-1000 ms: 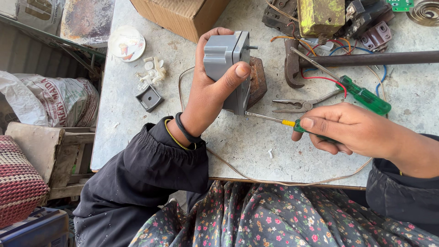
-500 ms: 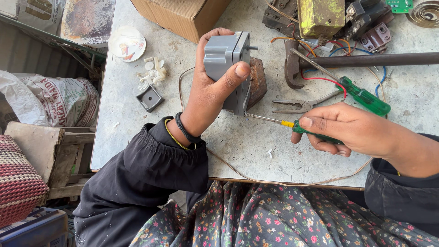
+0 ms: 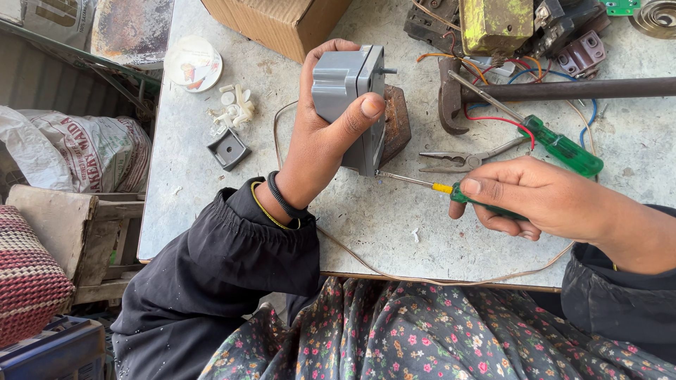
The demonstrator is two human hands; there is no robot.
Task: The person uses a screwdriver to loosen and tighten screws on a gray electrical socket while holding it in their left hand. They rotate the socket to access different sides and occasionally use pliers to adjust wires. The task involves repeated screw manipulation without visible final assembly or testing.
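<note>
Grey plastic box-shaped unit w/ small metal shaft [image 3: 350,105] stands upright on the grey counter [image 3: 394,225], approx. centre. Left hand [image 3: 320,141] wrapped around it, thumb pressed on its front edge. Right hand [image 3: 535,197] closed on a thin green-handled screwdriver w/ yellow collar [image 3: 436,187], tip touching the unit's lower edge. Just beyond: grey pliers [image 3: 461,158], 2nd green screwdriver [image 3: 549,141], hammer [image 3: 549,91]. Cardboard box [image 3: 282,24] at far edge.
</note>
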